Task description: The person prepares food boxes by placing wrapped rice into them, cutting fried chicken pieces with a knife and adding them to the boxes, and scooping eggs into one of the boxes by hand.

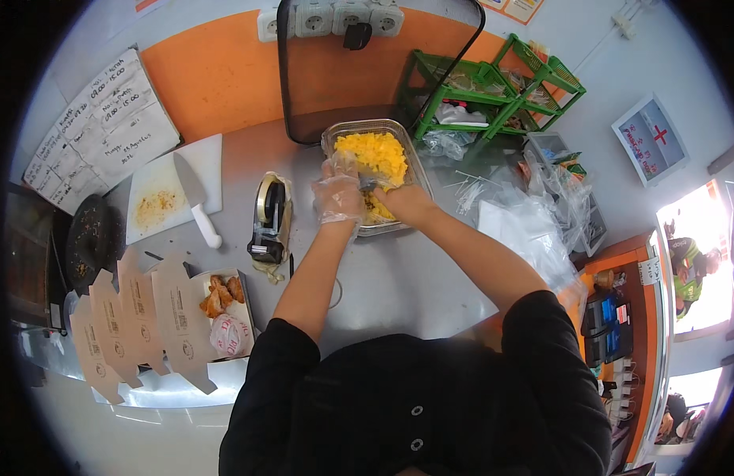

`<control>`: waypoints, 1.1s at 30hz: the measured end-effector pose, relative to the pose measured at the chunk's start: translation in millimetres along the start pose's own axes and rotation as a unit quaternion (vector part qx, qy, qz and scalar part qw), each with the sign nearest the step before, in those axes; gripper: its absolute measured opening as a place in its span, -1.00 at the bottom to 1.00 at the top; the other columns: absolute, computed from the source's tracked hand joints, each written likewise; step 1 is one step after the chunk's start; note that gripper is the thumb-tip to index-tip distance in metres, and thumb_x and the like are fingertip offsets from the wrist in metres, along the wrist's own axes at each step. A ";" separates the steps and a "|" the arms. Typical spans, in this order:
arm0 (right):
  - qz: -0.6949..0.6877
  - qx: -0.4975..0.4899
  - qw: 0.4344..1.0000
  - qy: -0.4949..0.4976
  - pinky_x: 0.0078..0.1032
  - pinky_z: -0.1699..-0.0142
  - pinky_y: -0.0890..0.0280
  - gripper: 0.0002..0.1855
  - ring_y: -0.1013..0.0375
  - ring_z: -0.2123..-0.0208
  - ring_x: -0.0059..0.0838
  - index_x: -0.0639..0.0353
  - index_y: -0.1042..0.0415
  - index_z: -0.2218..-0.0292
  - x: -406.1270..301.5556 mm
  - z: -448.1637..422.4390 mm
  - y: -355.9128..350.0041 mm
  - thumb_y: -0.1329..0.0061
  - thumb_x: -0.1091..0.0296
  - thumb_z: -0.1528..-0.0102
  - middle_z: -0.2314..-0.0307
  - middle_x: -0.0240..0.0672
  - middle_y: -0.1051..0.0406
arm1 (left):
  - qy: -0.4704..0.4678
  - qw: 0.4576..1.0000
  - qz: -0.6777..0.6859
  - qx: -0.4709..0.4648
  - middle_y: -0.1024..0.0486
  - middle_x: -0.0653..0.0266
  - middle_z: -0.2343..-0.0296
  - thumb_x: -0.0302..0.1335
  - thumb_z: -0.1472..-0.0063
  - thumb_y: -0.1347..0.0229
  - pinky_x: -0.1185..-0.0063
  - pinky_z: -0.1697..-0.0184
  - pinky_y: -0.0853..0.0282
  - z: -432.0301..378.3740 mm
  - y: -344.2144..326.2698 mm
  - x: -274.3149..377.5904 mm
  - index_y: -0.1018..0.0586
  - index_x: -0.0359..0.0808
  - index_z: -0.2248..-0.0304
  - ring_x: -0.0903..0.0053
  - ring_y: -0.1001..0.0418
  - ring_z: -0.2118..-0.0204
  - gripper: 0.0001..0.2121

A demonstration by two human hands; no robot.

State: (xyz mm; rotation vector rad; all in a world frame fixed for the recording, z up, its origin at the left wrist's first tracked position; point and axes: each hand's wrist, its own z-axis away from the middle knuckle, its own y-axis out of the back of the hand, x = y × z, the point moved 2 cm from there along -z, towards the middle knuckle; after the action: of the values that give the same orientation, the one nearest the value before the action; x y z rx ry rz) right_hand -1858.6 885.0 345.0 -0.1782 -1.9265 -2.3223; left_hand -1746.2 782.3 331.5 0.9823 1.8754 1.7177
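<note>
A clear rectangular container (423, 172) holds yellow, lumpy food (376, 152) that looks like scrambled egg. My left hand (338, 189), in a clear plastic glove, lies over the container's left side with its fingers pointing away from me. Whether those fingers grip anything is hard to see. Bare and curled, my right hand (407, 204) reaches over the near right part of the container. It holds what looks like a metal spoon (371, 181), whose front end is in the food between my hands. My right fingers cover most of its handle.
To the left are a tape dispenser (270, 220), a knife (191, 187) on a white cutting board (155, 205), and cardboard boxes (176, 315), one holding fried pieces (221, 294). A black mesh cover (343, 77) stands behind the container. Green racks (492, 89) and plastic bags (515, 226) are right.
</note>
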 end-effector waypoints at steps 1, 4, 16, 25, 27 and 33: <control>0.001 0.000 1.000 0.000 -0.22 0.43 -0.37 -0.79 -0.50 0.48 -0.17 0.13 -0.21 0.19 4.9 -2.1 0.4 0.25 0.39 -0.10 0.54 -0.17 -0.47 | 0.001 1.000 0.010 0.029 -0.09 0.08 -0.14 -0.35 -0.09 0.04 0.32 -0.16 -0.08 -2.8 -13.3 -1.4 -0.24 -0.27 -0.09 0.20 -0.01 -0.20 -0.46; -0.002 -0.032 0.997 -0.065 -0.26 0.43 -0.39 -0.77 -0.52 0.46 -0.17 0.14 -0.19 0.18 14.9 -6.0 8.2 0.23 0.39 -0.09 0.53 -0.16 -0.48 | 0.011 0.992 0.039 0.116 -0.12 0.05 -0.13 -0.44 -0.15 0.13 0.36 -0.21 -0.03 -8.0 -47.1 -12.3 -0.26 -0.30 -0.07 0.19 -0.05 -0.19 -0.55; -0.074 -0.020 0.965 -0.252 -0.23 0.33 -0.40 -0.79 -0.52 0.38 -0.13 0.23 -0.21 0.20 9.0 -31.4 -43.9 0.25 0.41 -0.09 0.45 -0.07 -0.48 | -0.006 0.978 0.192 0.086 -0.22 0.01 -0.07 -0.59 -0.04 0.08 0.34 -0.15 -0.12 2.4 -51.7 1.1 -0.28 -0.41 -0.06 0.08 -0.21 -0.08 -0.49; -0.115 -0.016 0.968 -0.222 -0.18 0.23 -0.37 -0.72 -0.49 0.28 -0.07 0.25 -0.23 0.11 8.4 -16.1 -12.2 0.32 0.38 -0.15 0.34 0.00 -0.46 | 0.055 0.931 0.332 0.137 -0.18 -0.07 -0.08 -0.64 0.04 -0.02 0.35 -0.13 -0.17 0.7 -57.8 -14.5 -0.10 -0.35 -0.16 0.00 -0.19 -0.07 -0.30; -0.122 -0.004 0.945 -0.303 -0.18 0.23 -0.37 -0.71 -0.49 0.30 -0.07 0.27 -0.20 0.11 24.1 -19.8 -35.5 0.27 0.41 -0.12 0.34 0.00 -0.46 | 0.077 0.922 0.377 0.042 -0.17 -0.06 -0.08 -0.66 0.05 -0.01 0.36 -0.13 -0.17 5.8 -37.1 7.6 -0.07 -0.33 -0.17 0.01 -0.19 -0.08 -0.27; -0.160 0.030 0.936 -0.312 -0.17 0.21 -0.36 -0.73 -0.49 0.27 -0.09 0.29 -0.27 0.15 6.7 -64.8 -45.9 0.32 0.37 -0.15 0.31 0.03 -0.45 | 0.060 0.939 0.325 0.093 -0.16 -0.02 -0.10 -0.67 0.02 0.02 0.39 -0.13 -0.17 1.5 -65.4 -6.8 -0.05 -0.30 -0.18 0.07 -0.20 -0.09 -0.28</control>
State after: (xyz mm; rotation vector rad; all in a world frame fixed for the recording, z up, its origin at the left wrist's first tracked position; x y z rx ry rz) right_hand -1873.8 829.7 289.7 -0.7259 -2.4634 -2.6291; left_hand -1755.0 779.0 266.3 1.7623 1.9467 2.0022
